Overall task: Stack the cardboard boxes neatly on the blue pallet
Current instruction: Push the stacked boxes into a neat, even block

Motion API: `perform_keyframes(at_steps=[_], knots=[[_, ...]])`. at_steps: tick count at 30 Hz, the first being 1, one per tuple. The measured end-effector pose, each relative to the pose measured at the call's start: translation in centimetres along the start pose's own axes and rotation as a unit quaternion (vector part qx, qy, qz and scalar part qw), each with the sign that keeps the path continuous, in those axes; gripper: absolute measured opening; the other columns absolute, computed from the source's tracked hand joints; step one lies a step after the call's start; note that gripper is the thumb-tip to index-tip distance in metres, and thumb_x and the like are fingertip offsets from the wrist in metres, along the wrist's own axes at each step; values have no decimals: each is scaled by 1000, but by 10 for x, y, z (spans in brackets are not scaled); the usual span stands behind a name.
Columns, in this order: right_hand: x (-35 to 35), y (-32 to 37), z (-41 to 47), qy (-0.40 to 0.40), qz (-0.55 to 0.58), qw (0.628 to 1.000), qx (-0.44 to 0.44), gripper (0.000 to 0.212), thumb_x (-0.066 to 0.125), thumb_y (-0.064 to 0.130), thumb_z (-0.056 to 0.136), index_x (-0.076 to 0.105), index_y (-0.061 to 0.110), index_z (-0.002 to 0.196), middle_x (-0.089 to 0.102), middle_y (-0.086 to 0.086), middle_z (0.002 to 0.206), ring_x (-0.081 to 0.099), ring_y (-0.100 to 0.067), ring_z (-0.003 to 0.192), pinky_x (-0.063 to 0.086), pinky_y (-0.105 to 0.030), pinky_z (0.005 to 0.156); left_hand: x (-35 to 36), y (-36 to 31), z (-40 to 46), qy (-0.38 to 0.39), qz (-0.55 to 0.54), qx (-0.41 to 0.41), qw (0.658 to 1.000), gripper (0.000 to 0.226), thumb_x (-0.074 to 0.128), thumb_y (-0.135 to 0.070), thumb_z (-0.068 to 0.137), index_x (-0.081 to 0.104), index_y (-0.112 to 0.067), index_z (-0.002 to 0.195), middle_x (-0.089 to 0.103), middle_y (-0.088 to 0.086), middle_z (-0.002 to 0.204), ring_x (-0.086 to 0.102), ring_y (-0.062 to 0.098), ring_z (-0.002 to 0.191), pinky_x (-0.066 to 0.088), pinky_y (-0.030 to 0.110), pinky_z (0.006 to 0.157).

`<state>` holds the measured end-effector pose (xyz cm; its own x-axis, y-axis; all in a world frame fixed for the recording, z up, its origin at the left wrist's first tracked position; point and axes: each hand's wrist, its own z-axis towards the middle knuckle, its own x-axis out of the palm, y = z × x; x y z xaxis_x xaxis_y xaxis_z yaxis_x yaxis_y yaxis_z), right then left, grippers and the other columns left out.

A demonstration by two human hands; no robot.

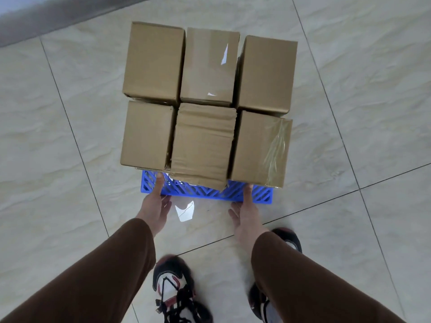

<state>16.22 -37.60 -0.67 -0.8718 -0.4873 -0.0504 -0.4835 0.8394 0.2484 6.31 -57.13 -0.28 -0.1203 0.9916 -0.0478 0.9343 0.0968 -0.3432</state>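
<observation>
Several brown cardboard boxes stand stacked in two rows on a blue slatted pallet (262, 194) on the floor. The near middle box (203, 143) is creased and overhangs the pallet's front edge. The near right box (261, 148) carries wrinkled tape, and the near left box (147, 134) sits flush beside the middle one. My left hand (155, 206) grips the pallet's near edge at the left, thumb on top, fingers below. My right hand (247, 210) grips the same edge toward the right. Lower layers of boxes are mostly hidden.
Pale glossy floor tiles with dark grout lines lie all around the pallet. A grey wall base (58, 15) runs across the far left corner. My two feet in black, white and red trainers (172, 290) stand just behind my hands.
</observation>
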Motion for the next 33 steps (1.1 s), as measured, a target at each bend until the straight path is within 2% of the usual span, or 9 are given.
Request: perform_keyframes(at_steps=[5, 7, 12, 16, 19, 22, 26, 30, 33], knots=[[6, 21, 10, 16, -22, 999, -45, 79, 58, 65, 88, 42, 18, 150, 55, -2, 145, 55, -22, 131, 44, -38, 110, 11, -1, 5, 15, -27, 10, 999, 53, 65, -66, 80, 65, -19, 105, 70, 3, 107, 66, 11, 99, 46, 25, 95], [9, 37, 14, 24, -38, 997, -56, 78, 58, 66, 88, 44, 18, 149, 55, -1, 144, 55, -21, 131, 44, -39, 111, 19, -4, 8, 15, -41, 5, 999, 52, 62, -63, 86, 65, -17, 111, 69, 7, 117, 65, 14, 107, 45, 27, 104], [27, 81, 29, 50, -59, 993, -88, 73, 58, 61, 91, 43, 17, 147, 56, -4, 141, 55, -25, 130, 42, -41, 112, 48, -25, 15, 5, -86, 10, 996, 82, 66, -63, 84, 48, -8, 142, 55, 16, 138, 54, 25, 131, 39, 36, 117], [50, 116, 41, 77, -85, 986, -120, 69, 58, 61, 91, 47, 19, 145, 61, -2, 130, 57, -24, 125, 44, -41, 110, 64, -47, 27, 31, -99, 39, 994, 69, 65, -63, 83, 53, -13, 129, 60, 13, 132, 57, 23, 125, 40, 34, 115], [68, 143, 50, 96, -102, 981, -137, 70, 59, 61, 90, 46, 20, 146, 59, -4, 132, 57, -27, 126, 45, -41, 108, 74, -66, 36, 50, -98, 59, 992, 54, 65, -63, 82, 61, -19, 113, 63, 9, 123, 60, 20, 115, 45, 31, 104], [86, 170, 60, 111, -116, 975, -153, 75, 62, 61, 88, 44, 19, 147, 57, -5, 131, 56, -29, 128, 46, -41, 105, 85, -84, 46, 58, -112, 71, 989, 42, 65, -60, 86, 59, -23, 103, 62, 10, 126, 58, 22, 119, 45, 30, 101], [106, 202, 73, 133, -143, 965, -173, 85, 64, 65, 83, 43, 17, 149, 57, -6, 135, 56, -31, 130, 47, -41, 102, 97, -102, 58, 73, -121, 85, 986, 47, 65, -62, 85, 60, -21, 107, 62, 10, 128, 58, 22, 124, 44, 30, 106], [122, 223, 80, 148, -166, 956, -189, 99, 66, 71, 70, 44, 16, 149, 57, -9, 140, 58, -30, 124, 48, -42, 100, 106, -114, 64, 86, -131, 92, 983, 48, 64, -64, 84, 63, -22, 105, 67, 9, 116, 64, 17, 114, 43, 30, 111], [129, 231, 83, 151, -169, 954, -197, 100, 67, 71, 70, 43, 16, 149, 57, -9, 140, 59, -30, 123, 49, -41, 99, 112, -120, 66, 73, -136, 88, 984, 54, 63, -62, 87, 56, -18, 118, 62, 14, 124, 60, 21, 121, 41, 30, 113]])
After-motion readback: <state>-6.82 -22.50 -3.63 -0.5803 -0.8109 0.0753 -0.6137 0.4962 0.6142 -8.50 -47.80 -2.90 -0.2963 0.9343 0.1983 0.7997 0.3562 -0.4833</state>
